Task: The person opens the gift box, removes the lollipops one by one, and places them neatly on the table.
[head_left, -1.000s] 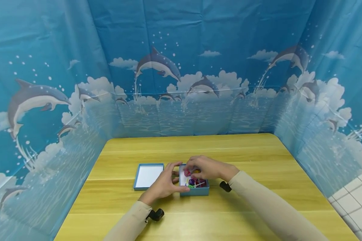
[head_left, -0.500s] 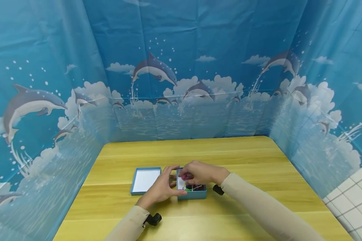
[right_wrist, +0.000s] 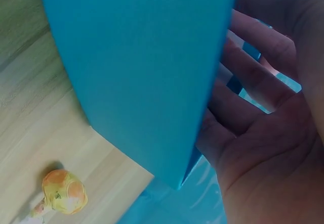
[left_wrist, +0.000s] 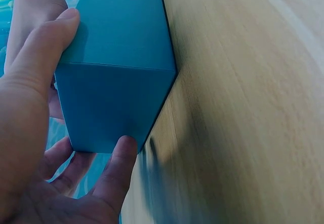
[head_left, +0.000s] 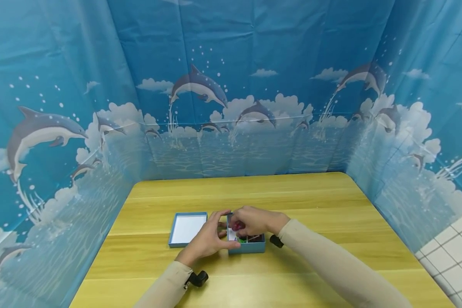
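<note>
A blue box (head_left: 247, 247) without its lid stands on the table and holds several wrapped lollipops (head_left: 255, 238), some with sticks showing. My left hand (head_left: 211, 239) grips its left side, the thumb on the near wall's top edge. In the left wrist view its fingers reach round the box (left_wrist: 114, 107). Reaching in over the far rim, my right hand (head_left: 254, 220) pinches a shiny red-pink wrapped lollipop (head_left: 237, 225) above the white bottom at the left of the box. The right wrist view shows its fingers (right_wrist: 253, 67) bent over the wall, their tips hidden inside.
Left of the box lies its blue-rimmed lid (head_left: 188, 229), white inside up. A yellow-orange wrapped lollipop (right_wrist: 64, 192) lies on the wooden table (head_left: 292, 273) beside the box in the right wrist view. A dolphin-print curtain (head_left: 223, 154) hangs round the table's back and sides.
The right hand has closed on the red-pink lollipop and tilted down deeper over the box. My left hand has stayed at the box's left side. The head view has shifted slightly.
</note>
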Tool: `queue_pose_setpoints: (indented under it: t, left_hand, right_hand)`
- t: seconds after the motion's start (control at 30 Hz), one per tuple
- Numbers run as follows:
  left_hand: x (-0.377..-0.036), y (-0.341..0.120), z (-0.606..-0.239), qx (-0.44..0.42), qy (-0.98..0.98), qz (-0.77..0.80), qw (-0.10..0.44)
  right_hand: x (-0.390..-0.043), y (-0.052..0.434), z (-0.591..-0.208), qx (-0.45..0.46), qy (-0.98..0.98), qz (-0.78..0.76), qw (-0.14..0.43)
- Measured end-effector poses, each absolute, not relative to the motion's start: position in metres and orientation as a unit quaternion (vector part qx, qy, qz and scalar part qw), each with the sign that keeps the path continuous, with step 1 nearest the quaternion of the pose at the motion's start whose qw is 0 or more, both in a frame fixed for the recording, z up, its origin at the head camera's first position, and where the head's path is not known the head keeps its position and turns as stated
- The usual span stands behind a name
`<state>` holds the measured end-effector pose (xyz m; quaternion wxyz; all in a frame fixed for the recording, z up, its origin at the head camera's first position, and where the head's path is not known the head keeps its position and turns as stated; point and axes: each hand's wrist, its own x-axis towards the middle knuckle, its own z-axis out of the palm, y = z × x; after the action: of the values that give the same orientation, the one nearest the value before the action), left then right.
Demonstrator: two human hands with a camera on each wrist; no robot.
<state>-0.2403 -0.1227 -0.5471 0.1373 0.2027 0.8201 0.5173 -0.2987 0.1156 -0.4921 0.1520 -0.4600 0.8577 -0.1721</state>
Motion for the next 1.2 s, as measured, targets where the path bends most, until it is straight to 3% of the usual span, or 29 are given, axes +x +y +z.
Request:
queue_pose_setpoints:
  t: [0.57, 1.2]
  left_hand:
    - [-0.2403, -0.1231, -0.5462, 0.202, 0.825, 0.511, 0.131]
    - [-0.2396, -0.1226, -0.5481, 0.205, 0.822, 0.515, 0.130]
  right_hand:
    - [-0.3000, 0.1121, -0.4885, -0.464, 0.848, -0.189, 0.173]
    - [-0.2999, 0.1178, -0.4935, -0.459, 0.842, -0.240, 0.151]
